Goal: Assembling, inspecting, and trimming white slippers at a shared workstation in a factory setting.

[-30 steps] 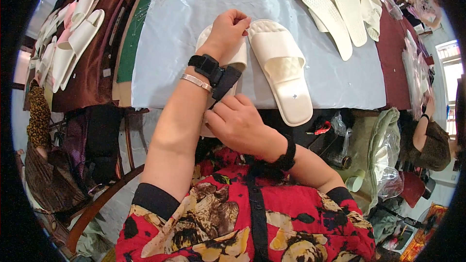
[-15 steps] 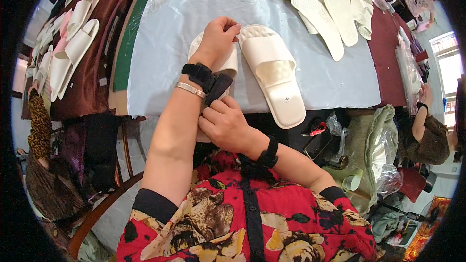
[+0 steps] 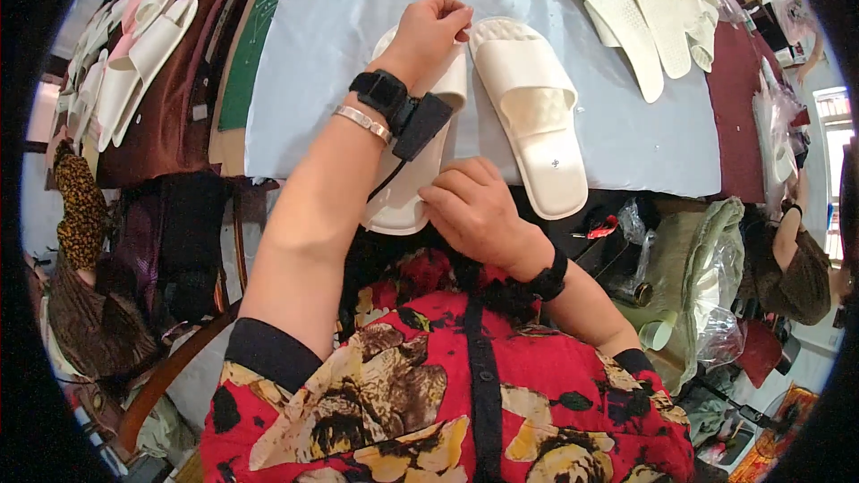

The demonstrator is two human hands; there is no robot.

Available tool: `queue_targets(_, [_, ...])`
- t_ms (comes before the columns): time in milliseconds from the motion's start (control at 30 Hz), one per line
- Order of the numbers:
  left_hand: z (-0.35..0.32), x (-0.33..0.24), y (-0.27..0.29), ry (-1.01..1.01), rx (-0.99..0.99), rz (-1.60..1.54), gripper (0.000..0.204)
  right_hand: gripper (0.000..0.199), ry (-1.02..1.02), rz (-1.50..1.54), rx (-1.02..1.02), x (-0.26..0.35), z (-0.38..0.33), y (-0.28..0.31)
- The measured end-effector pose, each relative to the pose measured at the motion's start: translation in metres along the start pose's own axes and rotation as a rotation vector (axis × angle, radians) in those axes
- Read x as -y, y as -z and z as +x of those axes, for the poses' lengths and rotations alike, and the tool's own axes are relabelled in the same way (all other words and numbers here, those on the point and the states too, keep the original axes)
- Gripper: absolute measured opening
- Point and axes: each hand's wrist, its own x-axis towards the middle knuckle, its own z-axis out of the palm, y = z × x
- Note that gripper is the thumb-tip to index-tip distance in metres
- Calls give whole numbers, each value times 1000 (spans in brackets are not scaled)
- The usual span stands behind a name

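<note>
While the left hand [image 3: 427, 38] is curled over one white slipper [image 3: 401, 204] on the pale sheet [image 3: 640, 148], the right hand [image 3: 483, 215] is seen with curled fingers near its heel, and any grip cannot be told.

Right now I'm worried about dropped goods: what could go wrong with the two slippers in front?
The left slipper juts past the near edge of the cloth, beside the right hand; a bump could shift it. The right slipper overhangs too. The cable from the wrist device might snag.
</note>
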Motion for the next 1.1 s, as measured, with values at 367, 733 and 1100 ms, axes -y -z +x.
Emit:
queue_targets(367, [7,5,3,20,-10,-72,17,22,25,28,154,17,23,-4])
queue_targets(733, [6,6,3,2,5,-75,19,10,53,-20,300,20,32,-10])
queue_targets(1100, [3,1,1,17,-11,-26,19,9,64,-19,399,17,31,-12])
